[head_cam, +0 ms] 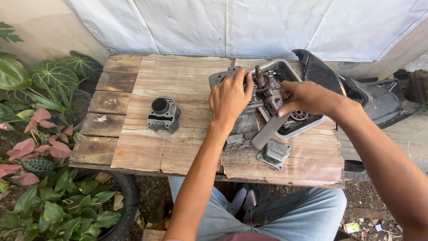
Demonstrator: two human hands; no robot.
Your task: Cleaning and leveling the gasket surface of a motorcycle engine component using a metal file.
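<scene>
The engine case [263,96], set at the far right of the bench [147,147], is best kept steadied while the geared shaft [260,79] is worked. The left hand [231,99] is pressed on its top, fingers curled around it. The right hand [307,97] is clenched on a grey handle [267,131].

Both forearms were bare, no sleeves, gloves, watch or rings on the left hand [229,96] or right hand [305,97]. The person wore light blue jeans and pale socks.
</scene>
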